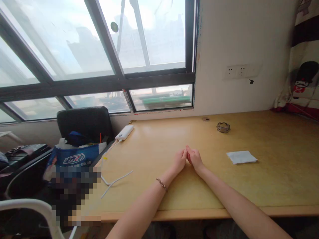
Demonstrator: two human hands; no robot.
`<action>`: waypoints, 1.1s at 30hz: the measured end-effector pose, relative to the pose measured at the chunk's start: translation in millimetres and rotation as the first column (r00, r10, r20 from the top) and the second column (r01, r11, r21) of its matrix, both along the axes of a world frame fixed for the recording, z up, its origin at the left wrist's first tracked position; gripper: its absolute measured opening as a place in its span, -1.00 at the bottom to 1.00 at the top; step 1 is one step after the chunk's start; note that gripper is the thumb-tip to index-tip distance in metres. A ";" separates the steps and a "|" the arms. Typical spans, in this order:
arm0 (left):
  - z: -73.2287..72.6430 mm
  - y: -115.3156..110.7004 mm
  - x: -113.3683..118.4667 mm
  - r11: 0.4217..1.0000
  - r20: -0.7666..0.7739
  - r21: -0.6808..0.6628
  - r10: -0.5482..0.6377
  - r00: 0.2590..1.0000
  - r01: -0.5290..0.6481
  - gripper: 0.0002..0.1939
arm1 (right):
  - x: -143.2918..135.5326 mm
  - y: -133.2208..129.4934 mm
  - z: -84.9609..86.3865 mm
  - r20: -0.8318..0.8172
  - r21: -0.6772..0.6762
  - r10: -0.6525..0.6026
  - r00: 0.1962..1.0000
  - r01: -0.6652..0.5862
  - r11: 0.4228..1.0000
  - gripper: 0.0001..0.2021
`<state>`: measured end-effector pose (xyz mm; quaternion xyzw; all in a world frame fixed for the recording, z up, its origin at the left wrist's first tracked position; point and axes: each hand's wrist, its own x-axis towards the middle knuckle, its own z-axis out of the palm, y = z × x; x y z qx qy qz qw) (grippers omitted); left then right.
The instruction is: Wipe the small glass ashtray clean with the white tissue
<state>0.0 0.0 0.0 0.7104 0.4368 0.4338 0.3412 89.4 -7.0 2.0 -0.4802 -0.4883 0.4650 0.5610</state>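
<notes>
My left hand [180, 159] and my right hand [195, 159] meet over the middle of the wooden table, just above or on its top. Their fingers are closed, bent inward and pressed together at the tips. What lies between them, if anything, is hidden. A chain bracelet [161, 184] circles my left wrist. To the right of my hands, a folded white paper or tissue [241, 157] lies flat, touched by neither hand. Farther back on that side sits a small dark glass bowl, like an ashtray [223, 127].
The wooden table [279, 179] runs up to the wall. At its left edge a white power bank [124, 132] has a white cable [117, 180] trailing forward. Left of the table, a blue bag [74, 159] rests on a black chair [84, 121]. Wall sockets [235, 71] are above.
</notes>
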 end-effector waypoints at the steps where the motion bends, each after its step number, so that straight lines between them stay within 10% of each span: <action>1: 0.6 -0.2 0.1 1.000 0.001 0.002 0.007 1.000 -0.007 -0.53 | 0.0 0.3 -0.1 -0.012 0.000 0.004 1.000 -0.004 1.000 -0.49; 33: 3.9 -0.3 -1.4 0.993 0.175 -0.105 -0.030 0.984 0.049 -0.56 | -1.1 -6.3 10.7 0.121 0.060 -0.010 0.993 0.003 0.998 -0.46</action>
